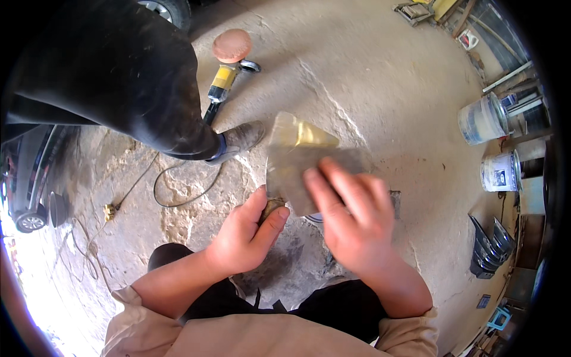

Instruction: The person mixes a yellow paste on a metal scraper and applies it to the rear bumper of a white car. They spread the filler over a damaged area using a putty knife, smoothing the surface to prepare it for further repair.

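This looks like a car repair workshop: a cracked concrete floor (386,77), a yellow-and-black power polisher (223,78) lying far left of centre, a dark car (27,169) at left, and white pails (477,121) along the cluttered right edge.

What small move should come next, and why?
Perhaps ease the grey sheet toward the yellow patch with the right hand: its fingers lie on the sheet, the patch shows beyond the far edge, and the left hand grips the handle.
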Tool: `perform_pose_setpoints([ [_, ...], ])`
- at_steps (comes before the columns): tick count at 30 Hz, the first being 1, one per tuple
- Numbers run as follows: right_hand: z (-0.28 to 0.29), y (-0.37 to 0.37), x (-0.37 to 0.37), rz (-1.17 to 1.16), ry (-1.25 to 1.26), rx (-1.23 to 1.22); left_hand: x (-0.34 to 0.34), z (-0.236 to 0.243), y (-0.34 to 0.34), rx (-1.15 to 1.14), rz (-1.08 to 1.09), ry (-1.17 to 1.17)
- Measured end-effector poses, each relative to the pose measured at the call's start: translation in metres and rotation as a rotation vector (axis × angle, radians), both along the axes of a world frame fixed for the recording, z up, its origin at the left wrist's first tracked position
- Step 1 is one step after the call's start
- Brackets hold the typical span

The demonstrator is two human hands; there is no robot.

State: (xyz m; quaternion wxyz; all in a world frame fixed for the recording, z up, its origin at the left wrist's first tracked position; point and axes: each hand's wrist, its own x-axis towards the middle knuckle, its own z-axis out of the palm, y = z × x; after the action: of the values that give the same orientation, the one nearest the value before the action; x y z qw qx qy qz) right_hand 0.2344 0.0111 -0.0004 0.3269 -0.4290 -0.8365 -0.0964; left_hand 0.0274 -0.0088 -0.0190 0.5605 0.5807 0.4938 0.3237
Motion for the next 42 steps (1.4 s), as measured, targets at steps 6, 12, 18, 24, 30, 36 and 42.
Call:
perform_pose_setpoints([
  [6, -0.002, 0.0, -0.004, 0.019, 0.01, 0.037, -0.002, -0.001, -0.001, -0.174, -0.023, 0.052],
  [12, 0.0, 0.004, -0.003, -0.029, 0.003, -0.048, -0.005, 0.001, -0.001, -0.173, -0.024, 0.044],
  [18, 0.006, 0.006, 0.003, -0.012, 0.145, -0.022, -0.005, 0.0, 0.0, -0.223, -0.047, 0.017],
  [24, 0.001, 0.023, 0.027, 0.204, 0.455, -0.142, -0.014, 0.012, 0.006, -0.299, -0.228, -0.121],
  [30, 0.003, 0.027, 0.046, 0.299, 0.396, -0.262, -0.022, 0.011, 0.006, -0.246, -0.285, -0.135],
  [36, 0.008, 0.023, 0.057, 0.287, 0.391, -0.353, -0.021, -0.001, 0.003, 0.059, -0.253, -0.015],
  [42, -0.027, 0.016, 0.038, 0.027, 1.051, -1.037, -0.005, 0.0, 0.011, 0.707, -0.165, 0.024],
])
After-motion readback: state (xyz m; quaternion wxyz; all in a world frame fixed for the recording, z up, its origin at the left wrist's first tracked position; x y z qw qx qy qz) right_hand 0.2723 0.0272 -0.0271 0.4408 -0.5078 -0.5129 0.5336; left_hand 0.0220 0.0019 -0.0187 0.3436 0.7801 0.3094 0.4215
